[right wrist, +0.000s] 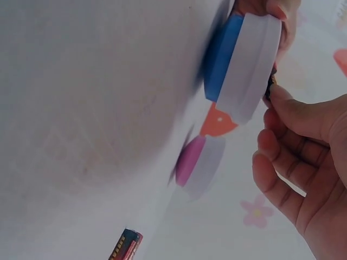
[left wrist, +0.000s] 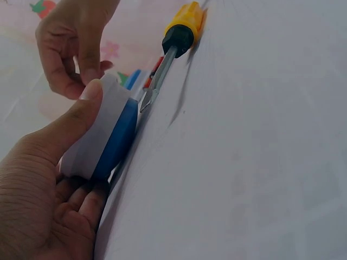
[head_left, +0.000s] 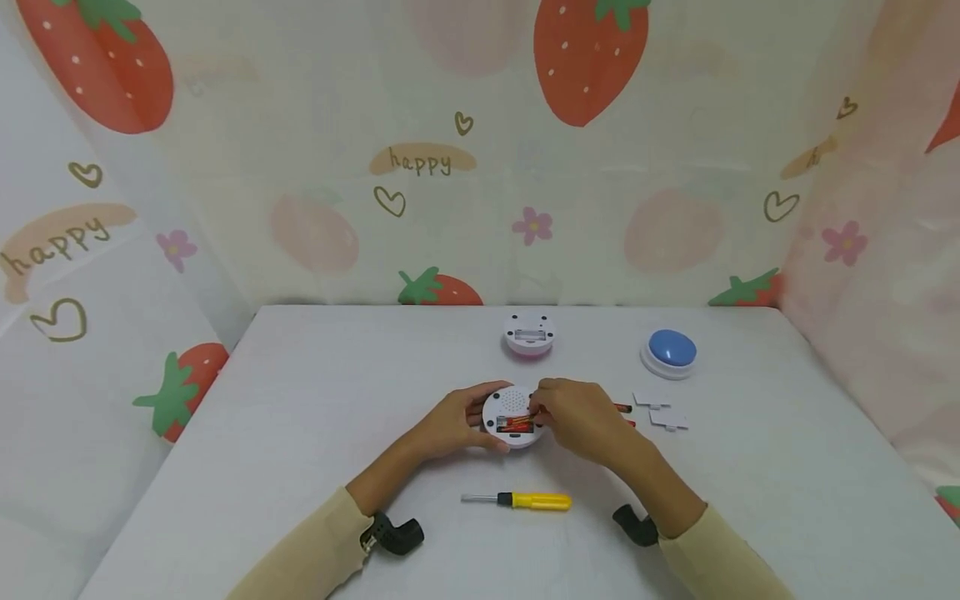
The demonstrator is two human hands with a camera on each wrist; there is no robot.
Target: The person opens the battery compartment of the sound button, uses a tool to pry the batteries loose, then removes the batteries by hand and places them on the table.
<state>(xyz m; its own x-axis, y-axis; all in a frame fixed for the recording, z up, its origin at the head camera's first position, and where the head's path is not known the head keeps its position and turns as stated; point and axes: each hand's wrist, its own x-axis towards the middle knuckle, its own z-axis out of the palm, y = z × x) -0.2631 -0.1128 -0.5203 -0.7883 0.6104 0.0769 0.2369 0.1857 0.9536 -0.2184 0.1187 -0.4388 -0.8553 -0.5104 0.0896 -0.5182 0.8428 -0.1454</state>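
A round white push-button device (head_left: 513,398) lies upside down, its blue button (left wrist: 118,142) facing the table. My left hand (head_left: 452,423) grips its left side, thumb on the rim and fingers below. In its open battery compartment sit red batteries (head_left: 516,424); how many is hard to tell. On the right, my right hand (head_left: 583,419) pinches a battery (right wrist: 272,79) between thumb and index finger at the compartment, its other fingers loosely bent. Most of that battery is hidden by the fingertips and the device.
A yellow-handled screwdriver (head_left: 534,501) lies in front of the device. Behind stand an upturned pink-and-white device (head_left: 529,337) and an upright blue-button device (head_left: 670,350). Right of my right hand are loose red batteries (head_left: 624,408) and two white battery covers (head_left: 667,419).
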